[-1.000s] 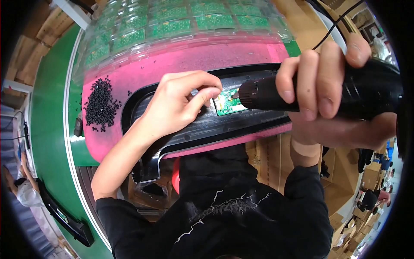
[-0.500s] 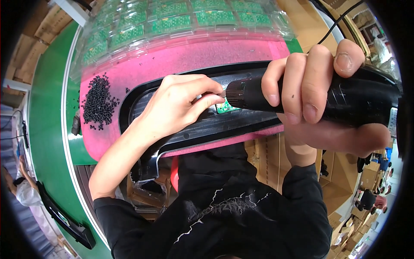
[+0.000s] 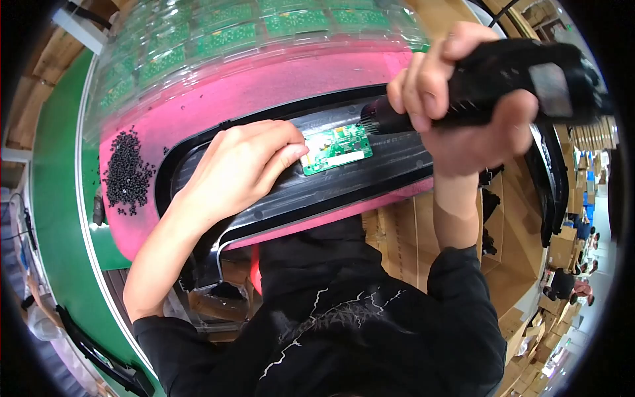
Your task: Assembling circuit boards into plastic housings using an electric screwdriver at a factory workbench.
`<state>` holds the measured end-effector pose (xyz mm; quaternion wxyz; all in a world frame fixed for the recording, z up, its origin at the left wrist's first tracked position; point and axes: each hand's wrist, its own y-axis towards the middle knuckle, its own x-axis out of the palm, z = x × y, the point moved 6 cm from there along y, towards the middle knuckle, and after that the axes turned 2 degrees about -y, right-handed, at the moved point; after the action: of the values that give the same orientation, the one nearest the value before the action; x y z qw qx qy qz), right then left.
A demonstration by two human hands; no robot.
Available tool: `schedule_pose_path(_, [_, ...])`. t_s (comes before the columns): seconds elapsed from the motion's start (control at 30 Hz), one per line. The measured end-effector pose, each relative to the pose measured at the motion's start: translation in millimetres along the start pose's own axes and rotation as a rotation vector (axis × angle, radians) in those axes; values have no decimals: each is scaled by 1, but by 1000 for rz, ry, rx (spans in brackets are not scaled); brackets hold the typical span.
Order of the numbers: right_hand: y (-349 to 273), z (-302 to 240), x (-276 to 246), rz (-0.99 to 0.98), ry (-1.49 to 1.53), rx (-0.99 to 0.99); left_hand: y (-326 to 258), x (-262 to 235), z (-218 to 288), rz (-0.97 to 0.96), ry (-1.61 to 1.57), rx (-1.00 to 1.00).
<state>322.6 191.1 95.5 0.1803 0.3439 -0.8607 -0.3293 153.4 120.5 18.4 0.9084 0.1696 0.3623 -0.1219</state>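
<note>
My right hand is wrapped round a thick black electric screwdriver. Its ribbed nose points left, at the right end of a green circuit board; whether the tip touches is hidden. The board lies in a long black plastic housing. At the board's left end, my left hand has thumb and forefinger pinched together. What is between those fingertips, if anything, cannot be made out. To the left of the housing sits a heap of small black screws.
Under the housing is a pink mat on a green bench. Clear plastic trays of green circuit boards stand at the far side. A cardboard box is at the near right. Another person shows at the far left.
The screwdriver has swung up and right relative to the board, uncovering most of it. My left hand has moved from beside the screwdriver's nose to the board's left end. The whole view has shifted.
</note>
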Motion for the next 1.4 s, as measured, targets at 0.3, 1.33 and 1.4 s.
schedule_pose_path(0.3, [-13,23,-22,92,-95,162,0,14,2,-154,29,116])
schedule_pose_path(1.33, [11,-9,35,-93,330,-1,-2,-5,6,96,-230,149])
schedule_pose_path(1.4, [11,-17,38,-127,148,37,-3,-10,8,110,-208,138])
